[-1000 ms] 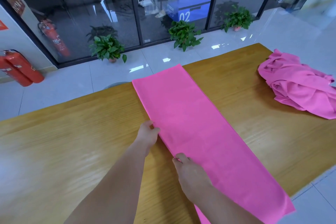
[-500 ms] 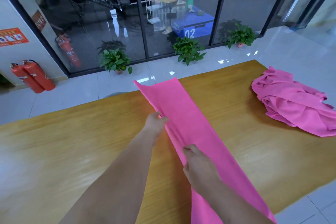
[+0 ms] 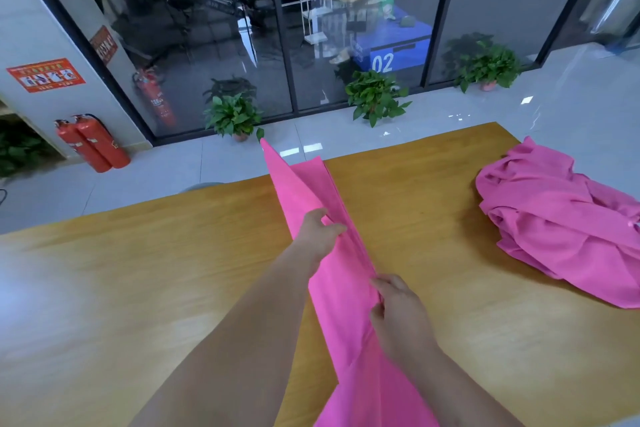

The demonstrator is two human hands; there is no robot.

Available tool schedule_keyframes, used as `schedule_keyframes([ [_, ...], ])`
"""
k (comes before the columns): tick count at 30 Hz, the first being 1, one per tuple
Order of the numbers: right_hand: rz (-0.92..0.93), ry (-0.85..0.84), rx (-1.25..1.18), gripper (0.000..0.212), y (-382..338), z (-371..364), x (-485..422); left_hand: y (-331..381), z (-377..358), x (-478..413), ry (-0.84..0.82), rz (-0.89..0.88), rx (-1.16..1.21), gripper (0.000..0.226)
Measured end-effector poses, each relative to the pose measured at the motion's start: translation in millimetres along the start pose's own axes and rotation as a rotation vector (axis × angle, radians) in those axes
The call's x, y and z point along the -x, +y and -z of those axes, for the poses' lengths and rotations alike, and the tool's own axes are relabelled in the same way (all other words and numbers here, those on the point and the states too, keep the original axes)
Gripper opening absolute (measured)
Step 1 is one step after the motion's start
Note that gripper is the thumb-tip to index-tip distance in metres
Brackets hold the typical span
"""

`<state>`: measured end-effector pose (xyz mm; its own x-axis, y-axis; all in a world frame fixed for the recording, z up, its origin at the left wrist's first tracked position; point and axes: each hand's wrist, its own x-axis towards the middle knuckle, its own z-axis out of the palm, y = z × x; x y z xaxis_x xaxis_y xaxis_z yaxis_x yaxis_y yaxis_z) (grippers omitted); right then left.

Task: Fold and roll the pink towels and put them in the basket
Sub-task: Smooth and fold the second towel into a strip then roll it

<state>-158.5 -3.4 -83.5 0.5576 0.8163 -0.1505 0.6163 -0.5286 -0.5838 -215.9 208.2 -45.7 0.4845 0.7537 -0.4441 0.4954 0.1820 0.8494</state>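
Lengthwise, the pink towel (image 3: 346, 340) runs from the table's (image 3: 138, 288) near edge to its far edge, under both hands. The left hand (image 3: 320, 234), farther out, and the right hand (image 3: 398, 314), nearer, each hold its lifted long fold pinched in their fingers (image 3: 334, 228); that fold likely goes over rightward next.

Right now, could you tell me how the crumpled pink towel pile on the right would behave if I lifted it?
Probably floppy: the crumpled pile lies in soft, drooping folds, so it would sag and trail. Likely light: the long towel stands up off the table where the left hand and right hand pinch it. Pushed, it would probably bunch.
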Motion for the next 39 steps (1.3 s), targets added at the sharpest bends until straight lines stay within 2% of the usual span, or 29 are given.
schedule_keyframes([
  [4, -0.085, -0.123, 0.02, 0.051, 59, -6, -18, -18, -45, 0, -0.085, 0.019, -0.215, 0.069],
  [8, -0.088, -0.185, -0.003, 0.05, 85, -8, -12, -57, -60, 20, -0.063, -0.127, -0.508, 0.064],
  [10, -0.087, -0.186, -0.012, 0.052, 87, -4, -10, -68, -57, 32, -0.054, -0.153, -0.582, 0.064],
  [15, -0.1, -0.189, 0.039, 0.053, 78, 5, 3, -85, -46, 56, -0.05, -0.196, -0.626, 0.064],
  [28, -0.166, -0.103, 0.105, 0.06, 53, -6, 94, -136, -17, 158, -0.176, -0.382, -0.744, 0.067],
  [39, -0.19, -0.154, 0.179, 0.059, 54, -37, 178, -192, -8, 219, -0.233, -0.338, -0.755, 0.064],
])
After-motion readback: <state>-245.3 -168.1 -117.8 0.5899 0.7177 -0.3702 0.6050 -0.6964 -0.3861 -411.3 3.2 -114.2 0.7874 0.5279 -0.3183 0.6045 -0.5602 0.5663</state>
